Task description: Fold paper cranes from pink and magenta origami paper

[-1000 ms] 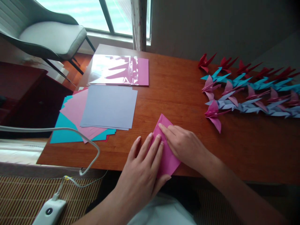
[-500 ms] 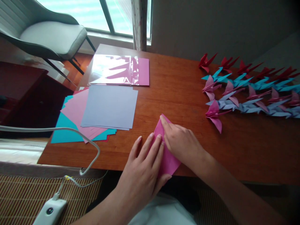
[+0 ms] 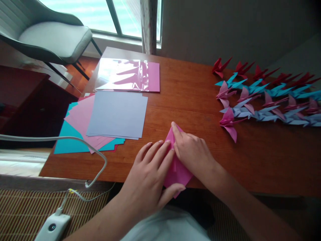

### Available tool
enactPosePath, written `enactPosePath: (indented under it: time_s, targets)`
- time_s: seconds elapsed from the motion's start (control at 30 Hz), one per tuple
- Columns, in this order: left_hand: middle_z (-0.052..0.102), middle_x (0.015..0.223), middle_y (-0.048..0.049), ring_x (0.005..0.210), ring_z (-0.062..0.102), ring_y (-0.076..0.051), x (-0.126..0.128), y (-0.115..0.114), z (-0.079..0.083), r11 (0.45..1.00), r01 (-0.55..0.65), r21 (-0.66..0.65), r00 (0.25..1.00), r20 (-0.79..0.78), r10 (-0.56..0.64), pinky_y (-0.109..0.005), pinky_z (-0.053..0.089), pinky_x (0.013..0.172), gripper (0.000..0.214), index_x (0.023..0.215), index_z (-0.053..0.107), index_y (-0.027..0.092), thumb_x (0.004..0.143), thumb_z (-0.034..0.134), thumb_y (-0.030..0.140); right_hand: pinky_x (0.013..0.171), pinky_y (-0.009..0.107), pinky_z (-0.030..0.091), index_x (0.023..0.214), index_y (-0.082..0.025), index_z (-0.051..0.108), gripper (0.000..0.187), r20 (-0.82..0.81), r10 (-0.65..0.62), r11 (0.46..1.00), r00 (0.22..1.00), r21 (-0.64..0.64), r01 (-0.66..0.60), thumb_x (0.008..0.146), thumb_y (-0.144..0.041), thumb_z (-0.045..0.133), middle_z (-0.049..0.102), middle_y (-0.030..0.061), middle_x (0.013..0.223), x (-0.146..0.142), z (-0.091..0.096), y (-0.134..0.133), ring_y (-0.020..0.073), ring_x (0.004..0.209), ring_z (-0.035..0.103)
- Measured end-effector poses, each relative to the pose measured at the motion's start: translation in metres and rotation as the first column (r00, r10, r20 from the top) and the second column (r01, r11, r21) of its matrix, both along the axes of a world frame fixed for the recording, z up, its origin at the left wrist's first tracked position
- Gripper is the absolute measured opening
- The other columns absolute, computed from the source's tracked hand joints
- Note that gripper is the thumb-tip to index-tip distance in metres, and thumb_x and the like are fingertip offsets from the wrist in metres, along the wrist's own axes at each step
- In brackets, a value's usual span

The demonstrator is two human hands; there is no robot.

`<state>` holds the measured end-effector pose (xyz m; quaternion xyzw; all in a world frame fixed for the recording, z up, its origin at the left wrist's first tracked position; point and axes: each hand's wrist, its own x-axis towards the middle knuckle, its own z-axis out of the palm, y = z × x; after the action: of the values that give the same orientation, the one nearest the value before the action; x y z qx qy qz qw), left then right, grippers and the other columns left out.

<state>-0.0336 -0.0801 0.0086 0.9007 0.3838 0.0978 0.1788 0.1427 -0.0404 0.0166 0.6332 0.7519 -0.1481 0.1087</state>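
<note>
A folded sheet of pink origami paper (image 3: pixel 178 174) lies at the table's front edge, its near corner reaching past the edge. A crease runs up its middle. My left hand (image 3: pixel 147 174) rests on its left side, fingers stretched flat and the thumb out over the near part. On the far corner sits the index finger of my right hand (image 3: pixel 193 150); its other fingers are curled against the right side of the paper. Both hands cover much of the sheet. To the right stands a finished pink paper crane (image 3: pixel 228 124).
Rows of red (image 3: pixel 218 68), blue and pale cranes line the table's right side. Left are loose grey sheets (image 3: pixel 116 115) over pink and turquoise sheets (image 3: pixel 66 137), with a plastic packet of paper (image 3: pixel 154 77) behind. A white cable (image 3: pixel 102 160) and a power bank (image 3: pixel 54 227) are nearer me.
My left hand has slid slightly left, its fingers closer together, baring more of the paper's near part. My right hand stays at the far corner, nearly unmoved.
</note>
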Motion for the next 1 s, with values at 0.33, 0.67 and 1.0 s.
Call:
enactPosePath:
  time_s: [0.33,0.67,1.0]
  targets:
    - [0.040,0.161,-0.0091,0.150,0.031,-0.036,-0.003,0.033,0.001,0.997,0.055,-0.050,0.997,-0.049,-0.057,-0.053,0.016,0.124,0.086,0.153,0.042,0.015,0.089,0.048,0.074,0.070,0.035,0.062,0.157,-0.008,0.031,0.056,-0.010,0.006,0.999,1.000,0.053,-0.006,0.102,-0.019,0.036,0.074,0.0185,0.117,0.000,-0.003,-0.002,0.0262,0.094,0.075]
    - [0.056,0.150,-0.0088,0.143,0.043,-0.032,-0.020,0.037,0.009,0.989,0.148,-0.019,0.989,-0.008,-0.148,-0.048,0.025,0.119,0.078,0.144,0.052,0.016,0.090,0.050,0.073,0.069,0.035,0.061,0.158,-0.008,0.028,0.061,-0.010,-0.005,1.000,1.000,0.030,0.005,0.098,-0.015,0.040,0.075,0.0171,0.114,0.000,-0.002,-0.001,0.0251,0.091,0.075]
    - [0.061,0.145,-0.0111,0.141,0.046,-0.035,-0.024,0.032,0.010,0.984,0.176,0.012,0.984,0.009,-0.176,-0.052,0.029,0.117,0.075,0.143,0.052,0.014,0.091,0.055,0.067,0.069,0.034,0.061,0.157,-0.008,0.029,0.062,-0.015,-0.001,0.999,1.000,0.047,0.001,0.096,-0.011,0.040,0.073,0.0173,0.122,0.001,-0.005,-0.002,0.0251,0.092,0.074]
